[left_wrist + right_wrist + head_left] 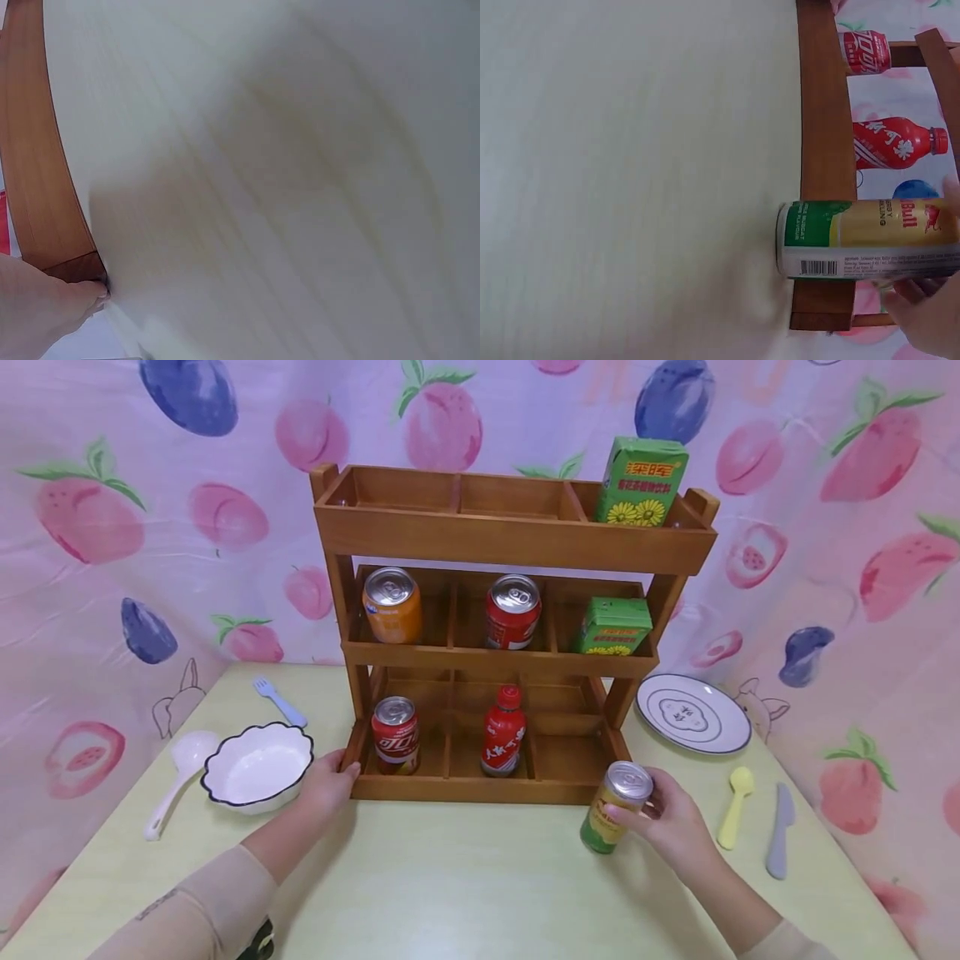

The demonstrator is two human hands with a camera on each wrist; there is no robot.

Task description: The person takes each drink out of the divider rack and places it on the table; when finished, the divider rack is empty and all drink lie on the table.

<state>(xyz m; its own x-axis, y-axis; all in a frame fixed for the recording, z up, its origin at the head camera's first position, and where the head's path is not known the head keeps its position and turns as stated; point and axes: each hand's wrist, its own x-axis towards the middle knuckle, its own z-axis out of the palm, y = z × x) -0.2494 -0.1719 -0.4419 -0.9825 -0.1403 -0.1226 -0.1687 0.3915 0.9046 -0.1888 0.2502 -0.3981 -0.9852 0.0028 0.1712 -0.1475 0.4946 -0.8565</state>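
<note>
My right hand (678, 822) grips a gold and green Red Bull can (611, 810) by its upper part, in front of the right end of the wooden shelf (480, 789). In the right wrist view the can (870, 238) overlaps the shelf's front board. My left hand (330, 785) touches the shelf's bottom left corner; its fingertips lie at that corner in the left wrist view too. On the bottom tier stand a red cola can (395, 739) at left and a red bottle (505, 735) in the middle; the right compartment holds nothing.
The middle tier holds an orange can (392, 607), a red can (513, 614) and a green drink carton (615, 627). Another green carton (642, 485) stands top right. A white bowl (258, 768), ladle (180, 777) and fork (279, 702) lie left; a plate (693, 714), yellow spoon (735, 810) and knife (781, 831) right.
</note>
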